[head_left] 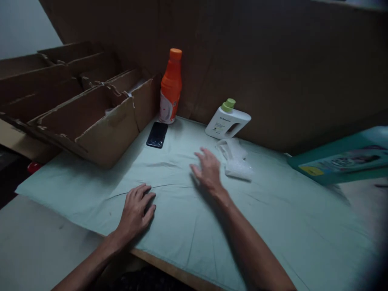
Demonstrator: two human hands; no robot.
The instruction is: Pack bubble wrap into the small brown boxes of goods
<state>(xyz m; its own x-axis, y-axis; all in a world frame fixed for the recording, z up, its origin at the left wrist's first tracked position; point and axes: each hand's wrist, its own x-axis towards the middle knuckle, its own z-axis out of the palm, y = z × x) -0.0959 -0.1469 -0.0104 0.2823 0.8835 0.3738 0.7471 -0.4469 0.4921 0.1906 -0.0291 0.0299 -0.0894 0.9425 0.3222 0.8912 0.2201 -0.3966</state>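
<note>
A creased, pale green cloth sheet [182, 218] lay before me. My left hand [138, 210] rested there, loosely bent, empty; my right hand [209, 167], spread and empty, was just beside a crumpled white plastic-looking bundle [239, 169] on it, seemingly light, soft, perhaps slippery, best pinched by its near edge.

Cropped green container [339, 155], possibly a bottle
</note>
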